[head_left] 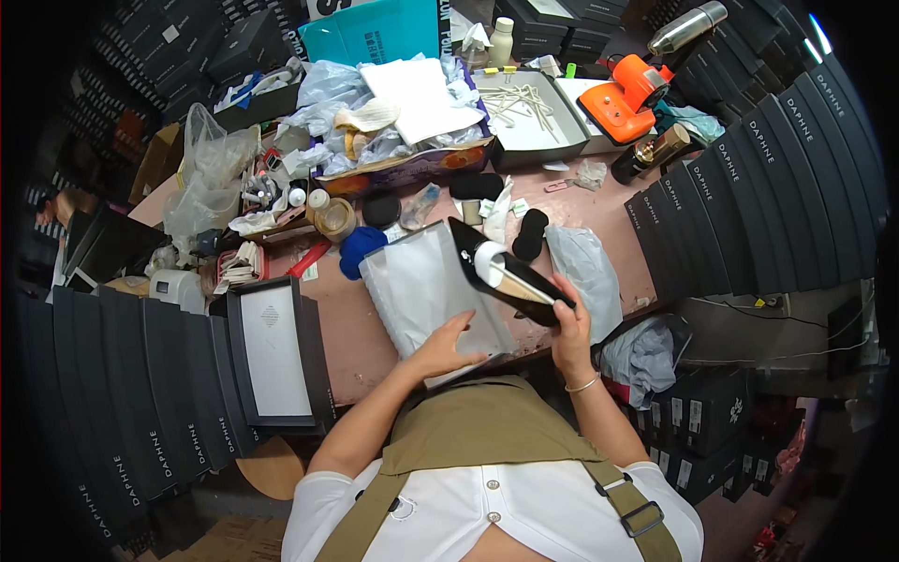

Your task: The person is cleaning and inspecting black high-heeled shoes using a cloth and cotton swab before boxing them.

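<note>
The right hand (569, 323) grips the heel end of a black shoe (506, 272), fingers wrapped around it, and holds it tilted above the near edge of the worktop (356, 328); white stuffing (489, 260) shows in the shoe's opening and its tan insole faces up. The left hand (448, 345) lies flat with fingers spread and loose on a clear plastic bag (426, 286), which rests on the worktop's near edge just beside and partly under the shoe. Just right of the shoe lies another crumpled bag (588, 272). A blue cloth (361, 248) and a tape roll (334, 219) sit behind the clear bag, towards the middle of the worktop. An open black box (273, 351) with a white lining stands at the near left corner. Toward the far edge are a carton (412, 169) heaped with paper and bags, a grey tray (524, 112) holding pale sticks, and an orange tool (629, 94) near the far right corner. Two black pads (531, 234) lie behind the shoe. Rows of black boxes (749, 187) flank the worktop on both sides.
</note>
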Tool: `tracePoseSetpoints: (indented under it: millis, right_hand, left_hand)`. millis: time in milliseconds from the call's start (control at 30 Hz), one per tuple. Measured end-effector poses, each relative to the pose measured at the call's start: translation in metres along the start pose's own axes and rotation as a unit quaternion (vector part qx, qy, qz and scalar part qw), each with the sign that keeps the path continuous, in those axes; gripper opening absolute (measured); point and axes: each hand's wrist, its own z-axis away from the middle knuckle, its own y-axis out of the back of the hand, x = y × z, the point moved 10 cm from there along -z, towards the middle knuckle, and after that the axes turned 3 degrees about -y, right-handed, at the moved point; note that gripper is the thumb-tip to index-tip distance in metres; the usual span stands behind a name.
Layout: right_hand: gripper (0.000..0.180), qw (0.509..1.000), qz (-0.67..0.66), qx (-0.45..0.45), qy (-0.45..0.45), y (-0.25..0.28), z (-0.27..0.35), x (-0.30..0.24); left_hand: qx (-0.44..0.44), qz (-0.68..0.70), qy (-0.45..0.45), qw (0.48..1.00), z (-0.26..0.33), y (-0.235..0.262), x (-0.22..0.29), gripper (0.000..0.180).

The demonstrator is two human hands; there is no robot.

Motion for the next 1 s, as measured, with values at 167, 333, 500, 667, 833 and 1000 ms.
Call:
tracePoseSetpoints:
  millis: [167, 333, 500, 667, 833, 1000]
  right_hand:
    - [0.033, 0.911, 0.261, -0.313, 0.061, -0.075, 0.034, 0.010]
    - [0.032, 0.894, 0.329, -0.300, -0.053, -0.096, 0.033, 0.058]
    - [0.025, 0.832, 0.535, -0.147, -0.019, 0.026, -0.032, 0.044]
    - [0.035, 0.732, 0.680, 0.002, -0.042, 0.130, -0.101, 0.060]
    - [0.028, 0.869, 0.493, -0.021, -0.032, 0.138, -0.113, 0.085]
    - [0.015, 0.931, 0.359, -0.018, 0.063, -0.029, -0.031, 0.003]
  left_hand:
    - [0.292, 0.688, 0.013, 0.664, -0.003, 0.024, -0.009, 0.062]
    - [0.361, 0.436, -0.017, 0.824, 0.010, 0.032, 0.036, 0.062]
    - [0.325, 0.516, 0.080, 0.788, 0.001, 0.059, -0.036, 0.072]
    - [0.394, 0.268, 0.017, 0.879, -0.003, 0.077, 0.001, 0.076]
    - [0.257, 0.322, 0.020, 0.911, -0.007, 0.017, 0.019, 0.075]
    - [0.213, 0.590, 0.036, 0.778, -0.022, -0.044, 0.036, 0.067]
